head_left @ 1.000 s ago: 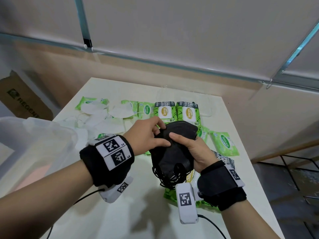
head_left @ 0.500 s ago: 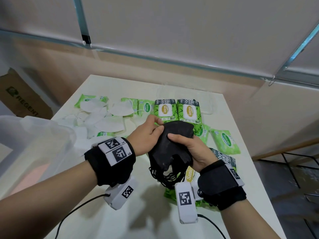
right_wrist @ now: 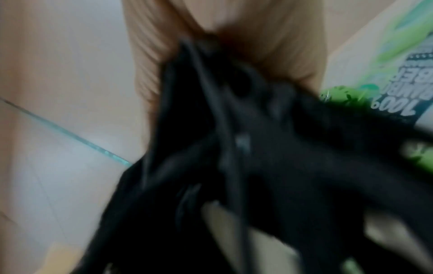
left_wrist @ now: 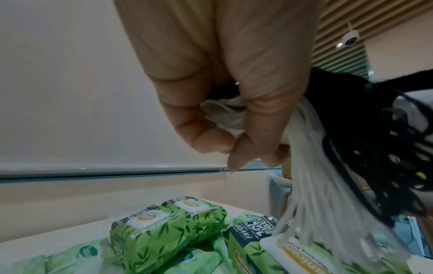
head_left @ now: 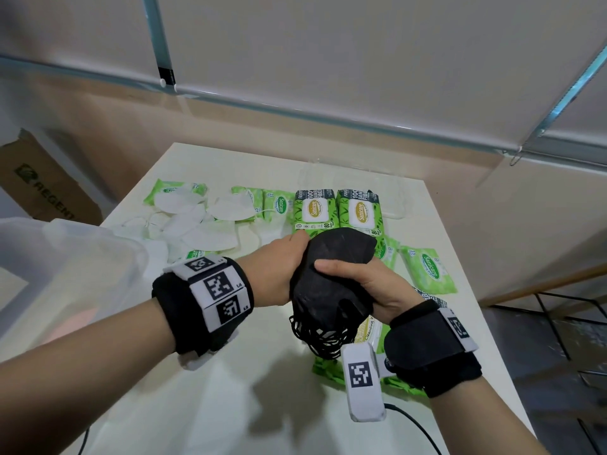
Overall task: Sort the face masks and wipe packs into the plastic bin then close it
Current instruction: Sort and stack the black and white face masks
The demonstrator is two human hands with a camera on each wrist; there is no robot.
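Both hands grip a bundle of black face masks (head_left: 331, 280) above the table, ear loops dangling below. My left hand (head_left: 282, 267) holds its left side; in the left wrist view the curled fingers (left_wrist: 234, 118) also clutch white mask material (left_wrist: 222, 113). My right hand (head_left: 364, 284) wraps the bundle from the right, thumb across the front; its wrist view is blurred black fabric (right_wrist: 257, 166). White masks (head_left: 210, 228) lie at the back left. Green wipe packs (head_left: 331, 210) sit behind the hands. The clear plastic bin (head_left: 65, 270) stands at the left.
A small green wipe pack (head_left: 427, 272) lies at the right, and more packs (head_left: 371, 336) lie under my right wrist. A clear lid (head_left: 391, 195) rests at the table's back. A cardboard box (head_left: 42, 188) stands beyond the bin. The table's right edge (head_left: 476, 290) is close.
My left hand has slid from the top of the black bundle down around its left side. The bundle sits a little lower and more squeezed between both hands.
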